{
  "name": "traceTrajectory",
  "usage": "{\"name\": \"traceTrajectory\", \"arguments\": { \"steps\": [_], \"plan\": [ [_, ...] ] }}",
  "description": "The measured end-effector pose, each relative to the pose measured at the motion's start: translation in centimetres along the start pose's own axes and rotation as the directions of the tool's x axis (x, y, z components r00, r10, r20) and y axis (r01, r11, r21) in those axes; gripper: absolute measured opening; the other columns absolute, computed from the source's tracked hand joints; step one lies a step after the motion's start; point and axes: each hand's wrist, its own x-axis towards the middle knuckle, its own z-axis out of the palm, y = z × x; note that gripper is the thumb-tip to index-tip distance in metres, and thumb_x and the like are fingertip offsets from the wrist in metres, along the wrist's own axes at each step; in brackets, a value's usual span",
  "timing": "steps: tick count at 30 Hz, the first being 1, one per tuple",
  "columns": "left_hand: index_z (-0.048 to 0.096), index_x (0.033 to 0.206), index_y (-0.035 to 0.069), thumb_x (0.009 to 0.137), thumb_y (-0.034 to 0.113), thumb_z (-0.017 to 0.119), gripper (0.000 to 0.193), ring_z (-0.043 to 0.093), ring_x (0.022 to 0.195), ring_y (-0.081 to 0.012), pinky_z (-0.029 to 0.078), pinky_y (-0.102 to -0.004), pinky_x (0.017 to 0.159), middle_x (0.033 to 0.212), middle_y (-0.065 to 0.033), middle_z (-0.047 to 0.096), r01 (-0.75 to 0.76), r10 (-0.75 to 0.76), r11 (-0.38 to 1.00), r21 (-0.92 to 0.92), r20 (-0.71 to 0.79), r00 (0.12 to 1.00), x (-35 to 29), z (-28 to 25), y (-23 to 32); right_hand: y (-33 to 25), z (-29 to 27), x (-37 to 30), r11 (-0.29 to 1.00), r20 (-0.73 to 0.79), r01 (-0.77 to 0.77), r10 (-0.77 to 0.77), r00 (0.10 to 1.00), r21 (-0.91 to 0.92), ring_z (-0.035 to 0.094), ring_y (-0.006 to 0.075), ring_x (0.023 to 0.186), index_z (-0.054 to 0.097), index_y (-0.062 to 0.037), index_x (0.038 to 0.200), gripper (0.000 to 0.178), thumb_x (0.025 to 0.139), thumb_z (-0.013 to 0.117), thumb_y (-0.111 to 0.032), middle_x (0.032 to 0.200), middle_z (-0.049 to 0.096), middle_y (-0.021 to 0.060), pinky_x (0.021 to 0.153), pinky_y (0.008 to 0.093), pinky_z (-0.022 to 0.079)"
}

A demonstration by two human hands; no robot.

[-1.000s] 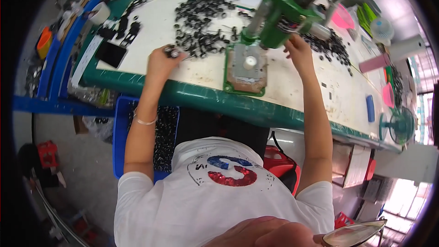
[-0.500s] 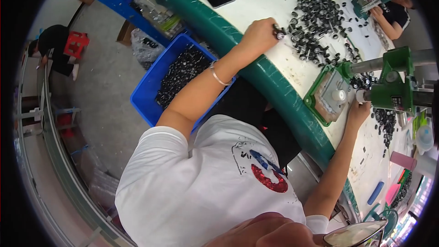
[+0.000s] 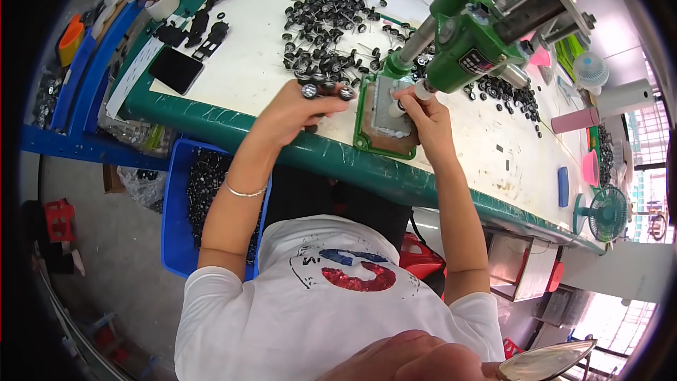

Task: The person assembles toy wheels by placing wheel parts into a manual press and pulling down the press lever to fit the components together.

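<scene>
My left hand [image 3: 290, 114] is closed round several small black toy wheels [image 3: 310, 90] with silvery hubs, some on thin axles. It is just above the table's near edge, left of the green hand press [image 3: 462, 46]. My right hand [image 3: 431, 123] reaches in under the press's white tip [image 3: 424, 90], thumb and fingers pinched beside a white peg [image 3: 399, 109] on the grey base plate [image 3: 381, 93]. Whatever lies between those fingers is mostly hidden. A heap of loose wheels and axles [image 3: 328, 25] spreads beyond my left hand.
A black phone [image 3: 176, 70] and black plastic chassis parts [image 3: 211, 41] lie at the left of the table [image 3: 247, 77]. Below its green edge stands a blue bin [image 3: 176, 222] of dark parts. Rightward are more wheels [image 3: 504, 95], a blue bar [image 3: 563, 187] and a green fan [image 3: 608, 213].
My view has turned toward the right. My left hand has come from the wheel heap to near the press, with several wheels in it. My right hand stays at the press.
</scene>
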Motion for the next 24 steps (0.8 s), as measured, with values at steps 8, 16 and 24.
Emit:
{"name": "traceTrajectory", "arguments": {
  "steps": [8, 16, 24],
  "plan": [
    [0.069, 0.08, 0.004, 0.073, 0.017, 0.08, 0.018, 0.051, 0.055, -0.0048, 0.036, -0.0213, 0.049, 0.064, 0.0014, 0.061, -0.258, 0.248, 0.954, 0.153, 0.079, 0.966, 2.5, 5.4, -0.4, 0.9, 0.7, -0.8, 0.902, -0.065, 0.357, -0.382, 0.922, -0.242, 0.058, 0.0201, 0.094, 0.068, -0.0012, 0.102, 0.019, 0.088, 0.062, -0.013, 0.106, 0.057, 0.0105, 0.079, 0.0294, 0.046],
    [0.067, 0.082, 0.003, 0.071, 0.009, 0.08, 0.018, 0.052, 0.059, -0.0074, 0.041, -0.023, 0.057, 0.067, 0.0003, 0.061, -0.227, 0.219, 0.959, 0.168, 0.066, 0.973, 3.8, 7.7, -1.4, 1.6, -1.1, -1.1, 0.907, -0.018, 0.346, -0.361, 0.932, -0.241, 0.056, 0.0172, 0.086, 0.055, -0.0013, 0.118, 0.041, 0.081, 0.068, -0.012, 0.104, 0.054, 0.0083, 0.078, 0.0276, 0.046],
    [0.069, 0.082, 0.003, 0.07, 0.021, 0.081, 0.024, 0.052, 0.053, -0.004, 0.039, -0.0212, 0.052, 0.06, -0.0006, 0.063, -0.238, 0.232, 0.946, 0.218, 0.057, 0.971, 4.6, 8.4, -1.1, -4.1, -10.4, 2.6, 0.962, -0.338, 0.259, -0.217, 0.916, 0.084, 0.058, 0.0117, 0.078, 0.06, -0.002, 0.115, 0.028, 0.091, 0.057, -0.017, 0.095, 0.061, 0.0041, 0.074, 0.0254, 0.047]
  ]
}}
